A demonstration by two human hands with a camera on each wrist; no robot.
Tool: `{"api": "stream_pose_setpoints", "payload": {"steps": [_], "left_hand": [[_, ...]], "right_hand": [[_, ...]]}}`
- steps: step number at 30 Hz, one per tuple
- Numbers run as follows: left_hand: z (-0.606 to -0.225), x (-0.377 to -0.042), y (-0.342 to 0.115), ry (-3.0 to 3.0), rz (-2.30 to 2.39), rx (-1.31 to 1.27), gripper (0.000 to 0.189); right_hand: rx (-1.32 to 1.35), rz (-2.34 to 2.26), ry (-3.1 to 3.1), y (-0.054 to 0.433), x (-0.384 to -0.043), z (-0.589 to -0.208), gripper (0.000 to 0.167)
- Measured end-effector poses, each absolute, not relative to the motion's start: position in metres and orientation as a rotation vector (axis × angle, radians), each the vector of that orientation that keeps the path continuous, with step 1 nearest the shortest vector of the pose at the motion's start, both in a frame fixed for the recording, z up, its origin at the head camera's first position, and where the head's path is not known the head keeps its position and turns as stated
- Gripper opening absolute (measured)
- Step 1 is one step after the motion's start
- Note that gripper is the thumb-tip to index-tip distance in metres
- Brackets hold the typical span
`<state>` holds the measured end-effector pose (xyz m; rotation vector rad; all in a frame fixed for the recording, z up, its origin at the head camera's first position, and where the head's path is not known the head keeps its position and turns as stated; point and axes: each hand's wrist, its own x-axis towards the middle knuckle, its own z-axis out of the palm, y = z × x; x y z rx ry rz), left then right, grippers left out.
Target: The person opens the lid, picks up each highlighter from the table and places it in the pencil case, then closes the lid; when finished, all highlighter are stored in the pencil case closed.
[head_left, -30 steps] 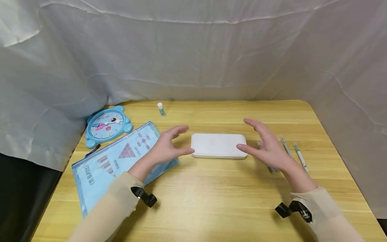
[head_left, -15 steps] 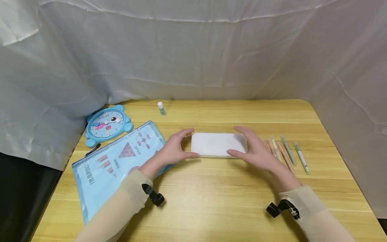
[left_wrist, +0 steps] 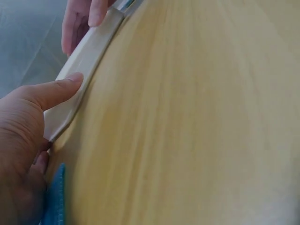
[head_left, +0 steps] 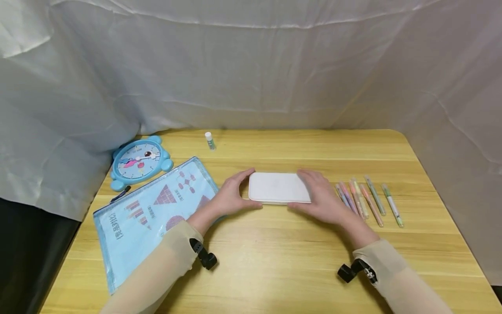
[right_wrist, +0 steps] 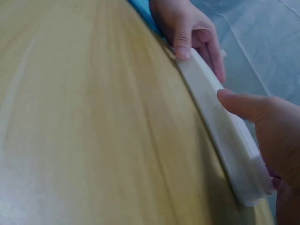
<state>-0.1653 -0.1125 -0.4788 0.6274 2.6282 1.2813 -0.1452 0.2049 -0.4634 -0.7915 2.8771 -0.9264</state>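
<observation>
A flat white case [head_left: 279, 187] with rounded corners lies in the middle of the wooden table. My left hand [head_left: 234, 195] grips its left end, thumb along the near side and fingers round the far side. At the other end, my right hand [head_left: 320, 197] holds the case the same way and covers its right corners. In the left wrist view the left thumb [left_wrist: 65, 89] presses on the case's long side [left_wrist: 91, 51]. The right wrist view shows the right thumb [right_wrist: 239, 104] on the case's upper edge and the left hand [right_wrist: 187, 28] at the far end.
Several coloured pens [head_left: 364, 198] lie in a row right of the case. To the left are a blue zip document pouch [head_left: 149, 226] and a blue toy clock [head_left: 140, 162]. A glue stick [head_left: 210, 141] stands near the back edge. A grey curtain [head_left: 251, 65] surrounds the table.
Both hands have closed in on the case from its two ends and now grip it. The right hand moved left, uncovering the row of pens.
</observation>
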Motion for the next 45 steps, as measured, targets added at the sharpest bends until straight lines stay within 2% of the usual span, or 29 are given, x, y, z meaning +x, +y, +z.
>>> {"api": "stream_pose_setpoints", "payload": {"steps": [11, 34, 42, 45], "left_hand": [[-0.486, -0.164, -0.112, 2.681, 1.272, 0.622, 0.108], [-0.484, -0.164, -0.106, 2.729, 1.207, 0.566, 0.108], [-0.484, -0.164, -0.108, 2.720, 1.249, 0.564, 0.110], [-0.486, -0.163, -0.108, 2.724, 1.246, 0.566, 0.111]], "right_hand": [[-0.813, -0.803, 2.957, 0.199, -0.152, -0.475, 0.109], [-0.704, -0.956, 2.916, 0.205, -0.167, -0.473, 0.113], [-0.578, -1.087, 2.810, 0.205, -0.174, -0.458, 0.088], [-0.575, -1.049, 2.788, 0.206, -0.175, -0.454, 0.092]]}}
